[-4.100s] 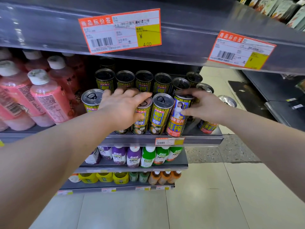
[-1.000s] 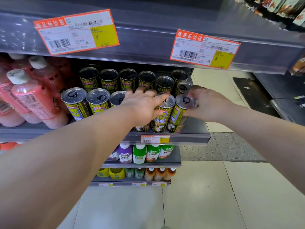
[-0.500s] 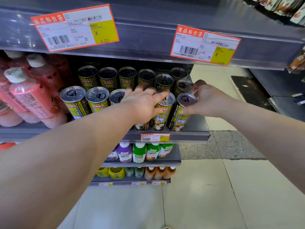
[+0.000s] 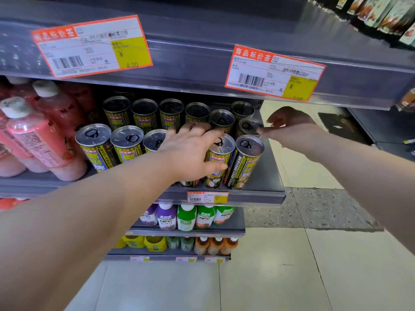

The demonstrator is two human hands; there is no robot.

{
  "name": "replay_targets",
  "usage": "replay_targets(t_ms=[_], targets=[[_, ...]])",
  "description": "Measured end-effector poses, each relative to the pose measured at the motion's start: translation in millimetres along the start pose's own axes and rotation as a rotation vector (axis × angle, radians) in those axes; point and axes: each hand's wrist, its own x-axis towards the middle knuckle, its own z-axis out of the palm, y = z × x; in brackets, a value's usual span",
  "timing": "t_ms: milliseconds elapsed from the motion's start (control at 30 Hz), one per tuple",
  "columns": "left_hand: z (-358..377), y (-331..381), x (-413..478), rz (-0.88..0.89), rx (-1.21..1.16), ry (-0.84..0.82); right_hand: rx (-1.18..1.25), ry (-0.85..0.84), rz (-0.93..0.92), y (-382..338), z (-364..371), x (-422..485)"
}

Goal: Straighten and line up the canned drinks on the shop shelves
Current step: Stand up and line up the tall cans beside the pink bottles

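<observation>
Black-and-yellow drink cans stand in rows on the grey shelf [image 4: 258, 196]. My left hand [image 4: 190, 151] lies over a front-row can, hiding all but its base, with the thumb across the neighbouring can [image 4: 219, 158]. The front right can [image 4: 247, 162] stands free, leaning slightly right. My right hand [image 4: 292, 129] is beside the shelf end, fingers apart, its fingertips at the rim of a second-row can [image 4: 249, 126]. Two front cans [image 4: 94, 142] stand untouched at the left, and the back row [image 4: 143, 111] is in shadow.
Pink bottles [image 4: 33, 135] fill the shelf to the left of the cans. The upper shelf edge with price tags [image 4: 274, 72] hangs close above. Lower shelves hold small bottles [image 4: 186, 216]. Tiled floor and another shelf unit [image 4: 381, 126] lie to the right.
My right hand has let go of the front right can and moved back and up to the second-row can. My left hand has stayed over its front-row can.
</observation>
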Motion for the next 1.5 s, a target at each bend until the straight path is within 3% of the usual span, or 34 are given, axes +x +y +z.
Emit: replay_targets(t_ms=[167,367,533,700,867,1033,1200,1500], targets=[[-0.2,3.2,-3.6,-0.077,-0.043,0.136,0.022,-0.153,0.045,-13.4,8.2,11.3],[-3.8,-14.8,-10.7,-0.181,0.028,0.123,-0.006,-0.248,-0.021,-19.4,9.4,14.9],[-14.6,-48.9,-31.6,-0.229,0.079,0.116,-0.271,-0.095,-0.184,-42.3,18.1,22.4],[-11.6,-85.1,-57.5,-0.294,0.129,0.176,-0.229,-0.125,-0.496,-84.1,67.4,24.4],[-0.6,-120.3,-78.5,-0.334,0.055,0.267,-0.119,-0.205,-0.628,-136.1,121.8,35.0],[10.0,-138.5,-81.9,-0.275,-0.188,0.326,-0.040,-0.298,-0.730,-172.2,156.6,37.2],[23.3,-150.0,-79.2,-0.229,-0.355,0.404,-0.100,-0.369,-0.745,-190.5,181.1,43.8],[25.8,-151.0,-78.5,-0.231,-0.406,0.441,-0.177,-0.292,-0.790,-200.7,182.3,44.4]])
